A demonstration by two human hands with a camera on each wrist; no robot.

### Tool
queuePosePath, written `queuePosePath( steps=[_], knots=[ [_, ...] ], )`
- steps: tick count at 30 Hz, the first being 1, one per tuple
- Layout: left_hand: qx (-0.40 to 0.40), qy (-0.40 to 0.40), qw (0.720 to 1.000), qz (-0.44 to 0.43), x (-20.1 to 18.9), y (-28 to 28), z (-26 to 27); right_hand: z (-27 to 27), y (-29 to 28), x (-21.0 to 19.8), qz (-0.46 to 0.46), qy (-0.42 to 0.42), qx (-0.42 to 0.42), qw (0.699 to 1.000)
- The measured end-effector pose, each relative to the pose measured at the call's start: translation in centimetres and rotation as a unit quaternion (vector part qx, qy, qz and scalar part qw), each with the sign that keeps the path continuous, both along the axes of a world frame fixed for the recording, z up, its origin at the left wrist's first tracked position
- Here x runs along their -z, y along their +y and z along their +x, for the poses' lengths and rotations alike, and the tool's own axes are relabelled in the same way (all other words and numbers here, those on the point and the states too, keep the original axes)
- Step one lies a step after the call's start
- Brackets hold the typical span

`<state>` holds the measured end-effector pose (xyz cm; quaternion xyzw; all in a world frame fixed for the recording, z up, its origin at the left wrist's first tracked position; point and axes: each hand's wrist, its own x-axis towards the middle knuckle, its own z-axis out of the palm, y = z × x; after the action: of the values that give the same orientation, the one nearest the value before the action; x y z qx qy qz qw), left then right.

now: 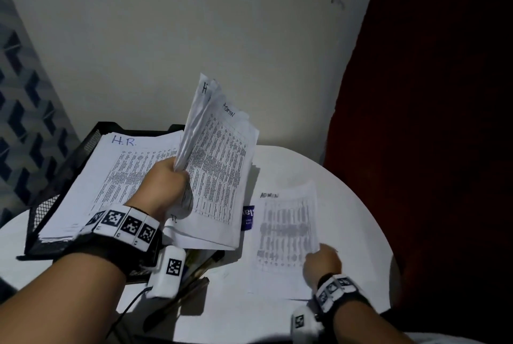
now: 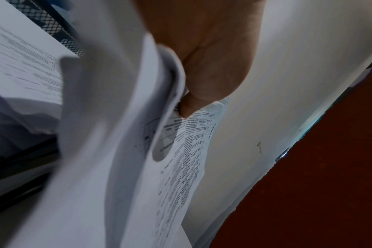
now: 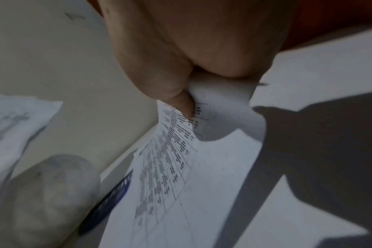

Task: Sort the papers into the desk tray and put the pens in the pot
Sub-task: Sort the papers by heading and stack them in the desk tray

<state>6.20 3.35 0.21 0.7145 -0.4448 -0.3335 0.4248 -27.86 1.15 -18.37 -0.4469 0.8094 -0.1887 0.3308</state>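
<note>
While a paper sheaf is gripped by the left hand, an ADMIN sheet is pinched by the right hand on the bench.

A round white table carries everything. On its left side stands a black mesh tray. Dark pens lie near the front edge, just right of the tray. A blue card lies flat near the middle, partly covered by papers above it.
</note>
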Motion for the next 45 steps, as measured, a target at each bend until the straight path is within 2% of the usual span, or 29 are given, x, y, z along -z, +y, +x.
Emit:
queuePosePath(
  steps=[3, 6, 8, 10, 12, 14, 18, 20, 22, 25, 28, 29, 32, 37, 41, 45],
  knots=[
    [0.012, 0.021, 1.000, 0.005, 0.3, -0.4, 0.2, -3.3, -1.2, -4.0, -0.106, -0.056, 0.037, 0.992],
    [0.014, 0.078, 0.997, 0.015, 0.8, -0.9, -0.1, -5.0, -1.9, -9.4, -0.172, -0.152, 0.065, 0.971],
    [0.015, 0.112, 0.993, 0.030, 1.1, -1.1, -0.6, -5.0, -1.8, -11.9, -0.193, -0.256, 0.070, 0.944],
    [0.024, 0.187, 0.981, 0.043, 1.2, -1.2, -1.5, -4.3, -0.9, -13.5, -0.196, -0.346, 0.067, 0.915],
    [0.043, 0.222, 0.973, 0.045, 1.3, -1.0, -2.4, -3.4, 0.3, -14.3, -0.187, -0.405, 0.047, 0.894],
    [0.061, 0.216, 0.974, 0.039, 1.2, -0.6, -3.4, -2.2, 1.4, -14.7, -0.180, -0.429, 0.027, 0.885],
    [0.102, 0.231, 0.967, 0.004, 1.1, 0.3, -5.2, 0.2, 2.5, -14.6, -0.179, -0.438, 0.009, 0.881],
    [0.113, 0.202, 0.973, -0.025, 0.2, 1.2, -6.4, 1.1, 2.8, -14.4, -0.164, -0.439, -0.002, 0.883],
    [0.141, 0.206, 0.968, -0.041, -0.2, 1.8, -7.7, 1.6, 3.0, -13.9, -0.146, -0.440, -0.025, 0.886],
    [0.151, 0.205, 0.966, -0.049, 0.4, 1.9, -8.9, 2.1, 3.0, -13.5, -0.181, -0.399, -0.046, 0.898],
    [0.139, 0.066, 0.986, -0.066, 1.5, 1.0, -9.0, 2.1, 3.2, -13.9, -0.266, -0.339, -0.032, 0.902],
    [0.141, 0.052, 0.987, -0.064, 1.6, 0.9, -9.3, 1.9, 3.4, -14.2, -0.283, -0.325, -0.032, 0.902],
    [0.141, 0.063, 0.986, -0.059, 2.1, 0.6, -9.8, 1.1, 3.8, -14.1, -0.307, -0.308, -0.026, 0.900],
    [0.160, 0.079, 0.983, -0.038, 3.0, 0.8, -10.9, 0.1, 4.5, -11.9, -0.290, -0.327, 0.002, 0.900],
    [0.185, 0.065, 0.980, -0.016, 3.6, 1.2, -11.3, -0.5, 4.8, -11.0, -0.294, -0.368, 0.010, 0.882],
    [0.191, 0.066, 0.979, -0.005, 5.2, 1.2, -11.5, -0.8, 4.4, -9.7, -0.267, -0.367, 0.029, 0.891]
  ],
)
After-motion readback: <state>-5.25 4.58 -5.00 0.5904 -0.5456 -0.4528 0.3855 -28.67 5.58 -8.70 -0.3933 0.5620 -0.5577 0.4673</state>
